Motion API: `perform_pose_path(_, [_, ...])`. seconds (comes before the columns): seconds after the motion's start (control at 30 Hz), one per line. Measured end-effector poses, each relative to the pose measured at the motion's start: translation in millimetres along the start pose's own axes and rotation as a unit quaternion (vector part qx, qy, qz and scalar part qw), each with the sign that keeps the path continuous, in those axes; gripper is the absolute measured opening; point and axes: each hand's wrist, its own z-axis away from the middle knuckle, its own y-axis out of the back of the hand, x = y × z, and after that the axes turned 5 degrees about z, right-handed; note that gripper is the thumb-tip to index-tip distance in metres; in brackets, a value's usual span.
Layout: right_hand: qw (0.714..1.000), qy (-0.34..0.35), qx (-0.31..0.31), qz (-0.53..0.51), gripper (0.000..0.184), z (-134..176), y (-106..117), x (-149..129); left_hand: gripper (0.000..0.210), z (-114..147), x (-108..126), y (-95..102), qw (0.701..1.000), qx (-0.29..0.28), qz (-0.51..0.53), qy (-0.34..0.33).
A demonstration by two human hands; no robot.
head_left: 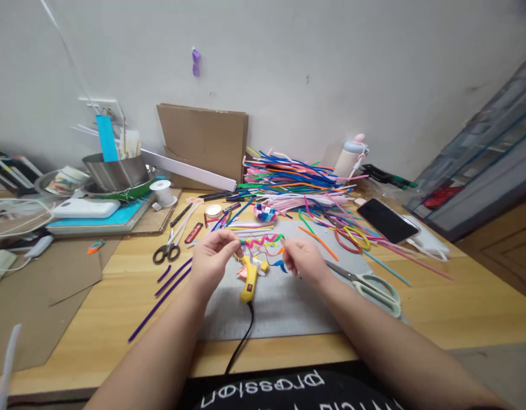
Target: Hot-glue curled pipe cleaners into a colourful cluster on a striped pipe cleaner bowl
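Note:
Between my two hands stretches a pink and green twisted pipe cleaner [263, 241], held by its ends above a grey mat [288, 316]. My left hand [215, 256] pinches the left end. The fingers of my right hand [304, 259] close on the green right end. Just beneath it a yellow hot glue gun [248, 280] lies on the mat, its black cord running toward me. A small blue curled piece [280, 266] is close to my right fingertips; whether it hangs or lies there I cannot tell.
Pale green scissors [376, 290] lie right of the mat, black scissors [166, 253] left. Purple pipe cleaners [160, 299] rest at left. Behind is a heap of coloured pipe cleaners [288, 176]. A phone [386, 221] is at right, a metal bowl [115, 172] at back left.

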Motion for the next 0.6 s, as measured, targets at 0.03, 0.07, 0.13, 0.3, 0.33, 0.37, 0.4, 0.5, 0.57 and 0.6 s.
perform_pose_path(0.03, [0.998,0.029,0.048,-0.028,0.048,0.4,4.5,3.1,0.006,4.6,1.6,-1.7,1.000,0.002,-0.017,-0.015])
perform_pose_path(0.07, [0.993,0.059,0.088,-0.052,0.046,2.0,7.9,5.7,0.005,9.2,2.7,-3.5,0.998,0.007,-0.044,-0.041])
perform_pose_path(0.13, [0.982,0.113,0.129,-0.085,0.042,8.4,11.5,9.3,0.008,17.5,3.5,-7.1,0.972,0.008,-0.173,-0.157])
perform_pose_path(0.3, [0.966,0.235,0.093,-0.049,0.025,27.9,7.5,7.1,0.017,26.8,-0.5,-13.6,0.931,0.000,-0.259,-0.256])
perform_pose_path(0.33, [0.962,0.258,0.088,-0.020,0.020,30.7,5.6,5.1,0.016,27.0,-1.6,-14.3,0.932,0.005,-0.257,-0.254])
perform_pose_path(0.37, [0.957,0.277,0.087,0.007,0.015,33.1,3.8,2.9,0.015,26.8,-2.5,-14.9,0.935,0.009,-0.252,-0.247])
perform_pose_path(0.4, [0.952,0.291,0.090,0.028,0.011,35.2,2.0,0.8,0.013,26.4,-3.1,-15.3,0.939,0.015,-0.246,-0.239])
perform_pose_path(0.5, [0.942,0.317,0.098,0.044,0.005,40.2,-1.3,-4.4,0.009,24.4,-3.8,-16.4,0.949,0.034,-0.227,-0.216])
perform_pose_path(0.57, [0.937,0.332,0.102,0.042,0.004,42.6,-1.5,-6.3,0.007,22.3,-3.8,-16.4,0.959,0.041,-0.208,-0.190])
perform_pose_path(0.6, [0.936,0.335,0.102,0.040,0.004,43.5,-1.1,-6.7,0.006,20.9,-4.0,-16.1,0.966,0.043,-0.192,-0.168])
